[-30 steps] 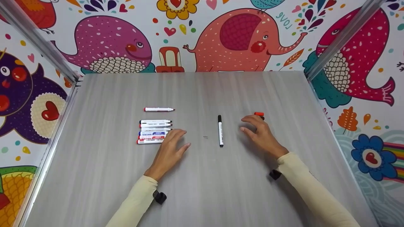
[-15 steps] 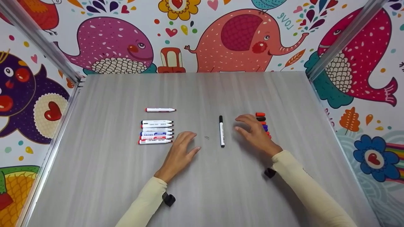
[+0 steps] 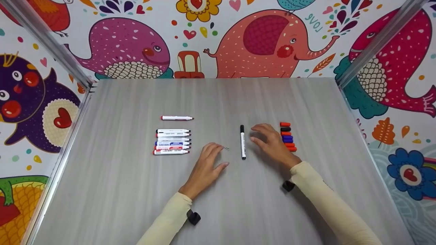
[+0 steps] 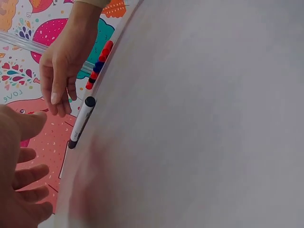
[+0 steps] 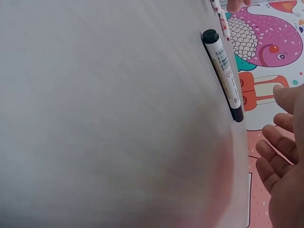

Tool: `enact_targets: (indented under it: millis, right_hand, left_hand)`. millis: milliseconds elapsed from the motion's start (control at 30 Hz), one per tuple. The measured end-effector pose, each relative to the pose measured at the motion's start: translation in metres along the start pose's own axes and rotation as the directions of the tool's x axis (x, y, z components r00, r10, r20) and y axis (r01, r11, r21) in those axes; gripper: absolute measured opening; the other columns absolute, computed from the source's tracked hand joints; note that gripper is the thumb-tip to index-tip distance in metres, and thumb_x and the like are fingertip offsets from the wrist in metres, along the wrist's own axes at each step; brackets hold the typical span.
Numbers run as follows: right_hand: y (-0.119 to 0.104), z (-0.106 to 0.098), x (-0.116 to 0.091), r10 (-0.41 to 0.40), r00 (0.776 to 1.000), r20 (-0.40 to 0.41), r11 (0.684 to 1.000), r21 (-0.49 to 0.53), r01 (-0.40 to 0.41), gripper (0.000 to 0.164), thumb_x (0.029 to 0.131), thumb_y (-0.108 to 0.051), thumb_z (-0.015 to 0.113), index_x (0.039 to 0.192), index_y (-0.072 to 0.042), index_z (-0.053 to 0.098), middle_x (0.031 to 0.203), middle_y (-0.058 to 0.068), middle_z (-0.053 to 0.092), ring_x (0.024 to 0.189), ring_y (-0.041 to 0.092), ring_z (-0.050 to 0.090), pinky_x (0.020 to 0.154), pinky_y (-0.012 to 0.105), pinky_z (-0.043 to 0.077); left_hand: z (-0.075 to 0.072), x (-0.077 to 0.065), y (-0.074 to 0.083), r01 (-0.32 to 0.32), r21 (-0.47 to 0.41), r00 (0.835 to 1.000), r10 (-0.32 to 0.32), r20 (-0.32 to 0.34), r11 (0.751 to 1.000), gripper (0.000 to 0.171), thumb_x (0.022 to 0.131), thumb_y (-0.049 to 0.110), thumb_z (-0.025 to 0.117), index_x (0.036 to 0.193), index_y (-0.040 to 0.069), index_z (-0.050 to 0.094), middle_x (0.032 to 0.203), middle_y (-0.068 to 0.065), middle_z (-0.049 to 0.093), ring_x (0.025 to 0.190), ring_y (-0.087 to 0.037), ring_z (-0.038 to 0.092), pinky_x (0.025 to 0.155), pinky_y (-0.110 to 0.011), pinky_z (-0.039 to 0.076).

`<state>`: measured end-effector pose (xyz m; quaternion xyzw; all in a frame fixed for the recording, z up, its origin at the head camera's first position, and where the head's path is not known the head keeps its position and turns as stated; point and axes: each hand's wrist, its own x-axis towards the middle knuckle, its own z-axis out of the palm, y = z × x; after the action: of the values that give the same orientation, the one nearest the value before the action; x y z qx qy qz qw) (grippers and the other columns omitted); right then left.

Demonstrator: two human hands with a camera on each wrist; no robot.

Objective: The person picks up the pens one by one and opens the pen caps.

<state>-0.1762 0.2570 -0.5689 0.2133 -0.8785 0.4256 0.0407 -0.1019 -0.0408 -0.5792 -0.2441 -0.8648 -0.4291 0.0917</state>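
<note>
A capped white marker (image 3: 243,142) with black ends lies lengthwise on the table between the two hands. My left hand (image 3: 205,166) hovers left of it, fingers relaxed and holding nothing, its fingertips near a small dark mark (image 3: 226,148) on the tabletop. Just right of the marker is my right hand (image 3: 271,142), fingers loosely bent with thumb apart, also holding nothing. In the left wrist view the marker (image 4: 82,122) lies beyond the left hand (image 4: 21,175). The right wrist view shows the marker (image 5: 223,76) beside the right hand (image 5: 285,156).
Several uncapped markers (image 3: 173,139) lie in a row on the left, with one more uncapped marker (image 3: 177,118) set apart behind them. A column of red, black and blue caps (image 3: 287,133) sits right of the right hand. Metal posts (image 3: 378,44) stand at the table's back corners.
My left hand has moved right, away from the row of markers. My right hand has shifted left towards the capped marker, uncovering the column of caps. The head view has turned slightly.
</note>
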Motion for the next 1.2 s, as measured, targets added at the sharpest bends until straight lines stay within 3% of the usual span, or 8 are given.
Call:
enact_targets:
  millis: [200, 633, 1000, 1200]
  right_hand:
    - [0.001, 0.005, 0.004, 0.034, 0.999, 0.021, 0.999, 0.006, -0.034, 0.038, 0.104, -0.013, 0.078, 0.138, 0.001, 0.071, 0.143, 0.016, 0.066, 0.137, 0.036, 0.058, 0.119, 0.057, 0.045]
    - [0.01, 0.017, 0.015, 0.064, 0.997, 0.031, 0.998, -0.001, -0.064, 0.049, 0.105, -0.018, 0.077, 0.148, 0.002, 0.065, 0.15, 0.018, 0.062, 0.142, 0.037, 0.053, 0.121, 0.056, 0.041]
    - [0.018, 0.02, 0.025, 0.02, 1.0, 0.017, 1.0, -0.013, -0.019, 0.049, 0.104, -0.018, 0.078, 0.146, 0.002, 0.066, 0.148, 0.019, 0.061, 0.141, 0.039, 0.05, 0.121, 0.059, 0.038]
    - [0.023, 0.023, 0.025, -0.018, 0.999, 0.031, 0.999, -0.038, 0.019, 0.049, 0.105, -0.021, 0.077, 0.148, 0.0, 0.066, 0.149, 0.016, 0.06, 0.142, 0.038, 0.046, 0.122, 0.062, 0.032]
  left_hand:
    - [0.009, 0.003, 0.007, 0.036, -0.012, 0.998, -0.036, 0.048, 0.999, 0.054, 0.098, 0.015, 0.085, 0.144, -0.004, 0.064, 0.147, -0.016, 0.062, 0.15, -0.04, 0.047, 0.124, -0.055, 0.039]
    - [0.029, 0.01, 0.009, 0.047, 0.001, 0.998, -0.047, 0.039, 0.999, 0.057, 0.098, 0.017, 0.086, 0.146, -0.005, 0.063, 0.148, -0.017, 0.061, 0.155, -0.045, 0.041, 0.125, -0.057, 0.037]
    - [0.043, 0.013, 0.011, 0.096, -0.015, 0.995, -0.096, 0.026, 0.995, 0.055, 0.099, 0.017, 0.085, 0.145, -0.003, 0.064, 0.149, -0.016, 0.06, 0.158, -0.044, 0.036, 0.128, -0.056, 0.034]
    - [0.048, 0.014, 0.012, 0.081, 0.019, 0.997, -0.081, 0.009, 0.997, 0.056, 0.097, 0.016, 0.086, 0.145, -0.003, 0.063, 0.149, -0.017, 0.059, 0.158, -0.046, 0.036, 0.126, -0.057, 0.035]
